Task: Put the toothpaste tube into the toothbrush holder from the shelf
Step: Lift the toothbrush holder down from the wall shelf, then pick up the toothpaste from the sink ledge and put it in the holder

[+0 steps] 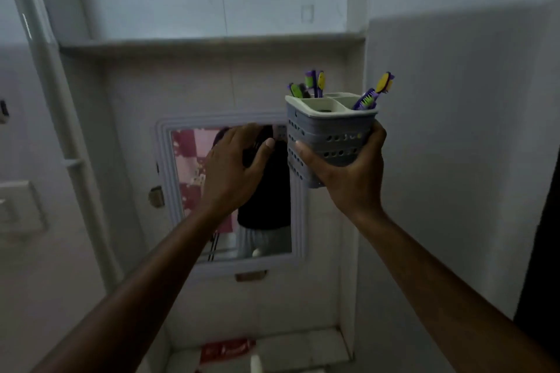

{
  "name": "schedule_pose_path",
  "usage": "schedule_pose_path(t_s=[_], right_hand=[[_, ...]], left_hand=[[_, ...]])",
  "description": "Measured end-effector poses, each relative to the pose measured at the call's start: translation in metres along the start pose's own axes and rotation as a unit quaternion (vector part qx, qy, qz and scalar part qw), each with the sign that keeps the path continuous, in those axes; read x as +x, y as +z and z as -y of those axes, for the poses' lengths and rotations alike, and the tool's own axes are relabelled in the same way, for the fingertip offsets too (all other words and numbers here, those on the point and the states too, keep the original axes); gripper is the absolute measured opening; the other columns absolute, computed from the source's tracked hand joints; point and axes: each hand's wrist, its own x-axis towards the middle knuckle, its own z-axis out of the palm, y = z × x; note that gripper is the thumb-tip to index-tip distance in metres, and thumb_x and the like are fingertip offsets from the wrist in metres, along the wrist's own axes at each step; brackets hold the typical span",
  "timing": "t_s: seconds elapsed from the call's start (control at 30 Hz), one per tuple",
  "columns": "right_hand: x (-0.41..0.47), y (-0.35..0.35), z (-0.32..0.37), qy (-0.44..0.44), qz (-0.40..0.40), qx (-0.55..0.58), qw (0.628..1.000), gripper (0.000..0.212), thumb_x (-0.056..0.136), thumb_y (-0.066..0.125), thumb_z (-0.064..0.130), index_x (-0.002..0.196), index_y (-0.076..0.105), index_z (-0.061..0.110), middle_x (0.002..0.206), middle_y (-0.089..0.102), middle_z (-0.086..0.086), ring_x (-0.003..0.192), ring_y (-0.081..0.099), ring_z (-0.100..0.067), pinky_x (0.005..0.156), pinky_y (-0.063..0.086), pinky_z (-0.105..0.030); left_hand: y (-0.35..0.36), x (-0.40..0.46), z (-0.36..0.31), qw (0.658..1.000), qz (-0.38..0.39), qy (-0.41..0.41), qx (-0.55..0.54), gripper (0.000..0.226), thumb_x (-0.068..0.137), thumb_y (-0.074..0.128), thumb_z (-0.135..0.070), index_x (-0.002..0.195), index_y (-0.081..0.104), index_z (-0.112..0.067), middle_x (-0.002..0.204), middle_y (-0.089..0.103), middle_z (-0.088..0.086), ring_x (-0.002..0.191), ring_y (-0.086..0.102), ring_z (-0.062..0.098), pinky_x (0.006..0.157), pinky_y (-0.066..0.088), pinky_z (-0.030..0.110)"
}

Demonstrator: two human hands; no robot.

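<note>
My right hand grips a grey perforated toothbrush holder from below, holding it upright in the air right of the mirror. Its cream top has several compartments; purple and yellow-green toothbrushes stand in the back and right ones, and the front left one looks empty. My left hand is raised in front of the mirror, left of the holder, fingers spread and holding nothing. A red flat pack, possibly the toothpaste, lies on the lower ledge far below; I cannot tell for sure.
A framed wall mirror hangs straight ahead, reflecting a person in a dark top. A bare grey shelf runs across above it. A white pipe runs down the left wall past a switch plate. A tiled ledge sits at the bottom.
</note>
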Motion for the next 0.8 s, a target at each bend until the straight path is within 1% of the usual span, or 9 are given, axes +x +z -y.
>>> schedule_pose_path(t_s=[0.07,0.17,0.27,0.4,0.5,0.63,0.7,0.77,0.8], right_hand=[[-0.029,-0.009,-0.020,0.019,0.009,-0.011,1.000,0.120,0.062,0.103,0.063,0.156,0.045,0.017,0.143,0.071,0.006,0.125,0.076,-0.011,0.097,0.067,-0.044],[-0.074,-0.025,-0.054,0.051,0.040,-0.032,0.997,0.117,0.062,0.105,0.055,0.154,0.046,0.013,0.143,0.072,0.003,0.125,0.076,-0.016,0.096,0.066,-0.049],[-0.119,-0.041,-0.084,0.090,0.071,-0.055,0.992,0.115,0.062,0.102,0.055,0.151,0.046,0.009,0.142,0.071,0.000,0.125,0.074,-0.017,0.096,0.065,-0.047],[-0.176,-0.059,-0.112,0.148,0.107,-0.077,0.980,0.117,0.060,0.102,0.060,0.149,0.046,0.010,0.141,0.070,0.005,0.123,0.073,-0.007,0.095,0.065,-0.034],[-0.214,-0.070,-0.131,0.190,0.131,-0.101,0.968,0.120,0.058,0.104,0.061,0.150,0.045,0.011,0.141,0.070,0.005,0.123,0.073,-0.006,0.095,0.064,-0.029],[-0.263,-0.080,-0.159,0.245,0.157,-0.129,0.948,0.121,0.057,0.105,0.062,0.149,0.045,0.012,0.142,0.070,0.005,0.123,0.072,-0.001,0.096,0.064,-0.031],[-0.287,-0.086,-0.175,0.261,0.173,-0.149,0.938,0.120,0.058,0.106,0.061,0.150,0.044,0.015,0.143,0.069,0.006,0.125,0.070,0.001,0.098,0.064,-0.036],[-0.311,-0.085,-0.191,0.285,0.186,-0.167,0.925,0.122,0.058,0.108,0.058,0.154,0.045,0.017,0.147,0.066,0.003,0.131,0.070,-0.009,0.102,0.063,-0.040],[-0.323,-0.084,-0.199,0.296,0.192,-0.178,0.918,0.123,0.058,0.109,0.057,0.156,0.045,0.017,0.149,0.063,0.001,0.134,0.068,-0.014,0.105,0.062,-0.043]], left_hand=[[0.005,-0.031,0.010,1.000,0.012,-0.010,0.010,0.057,0.105,0.053,-0.062,0.150,0.057,-0.027,0.148,0.062,0.000,0.134,0.059,0.017,0.108,0.053,0.051],[0.014,-0.080,0.028,0.998,0.053,-0.037,0.020,0.061,0.105,0.056,-0.060,0.151,0.057,-0.020,0.153,0.060,0.001,0.138,0.056,0.015,0.111,0.050,0.040],[0.022,-0.135,0.043,0.993,0.090,-0.080,0.015,0.062,0.105,0.055,-0.062,0.151,0.057,-0.021,0.149,0.061,0.002,0.133,0.057,0.014,0.105,0.047,0.032],[0.033,-0.213,0.058,0.981,0.117,-0.152,-0.006,0.055,0.105,0.060,-0.058,0.147,0.061,-0.022,0.143,0.065,-0.003,0.131,0.061,0.011,0.107,0.052,0.036],[0.040,-0.270,0.070,0.964,0.134,-0.226,-0.023,0.051,0.104,0.062,-0.058,0.143,0.064,-0.025,0.137,0.068,-0.006,0.126,0.064,0.010,0.103,0.054,0.034],[0.047,-0.333,0.095,0.935,0.153,-0.320,-0.024,0.041,0.104,0.067,-0.047,0.135,0.070,-0.021,0.123,0.075,-0.003,0.114,0.071,0.012,0.095,0.059,0.035],[0.050,-0.356,0.109,0.923,0.176,-0.341,-0.015,0.037,0.105,0.067,-0.043,0.129,0.073,-0.016,0.117,0.076,-0.002,0.107,0.073,0.014,0.091,0.060,0.038],[0.054,-0.377,0.129,0.911,0.203,-0.360,-0.005,0.033,0.105,0.067,-0.040,0.123,0.074,-0.013,0.109,0.076,-0.004,0.099,0.072,0.015,0.086,0.059,0.036],[0.056,-0.388,0.139,0.903,0.220,-0.369,0.002,0.032,0.105,0.067,-0.039,0.123,0.074,-0.014,0.107,0.076,-0.003,0.095,0.072,0.014,0.085,0.058,0.035]])
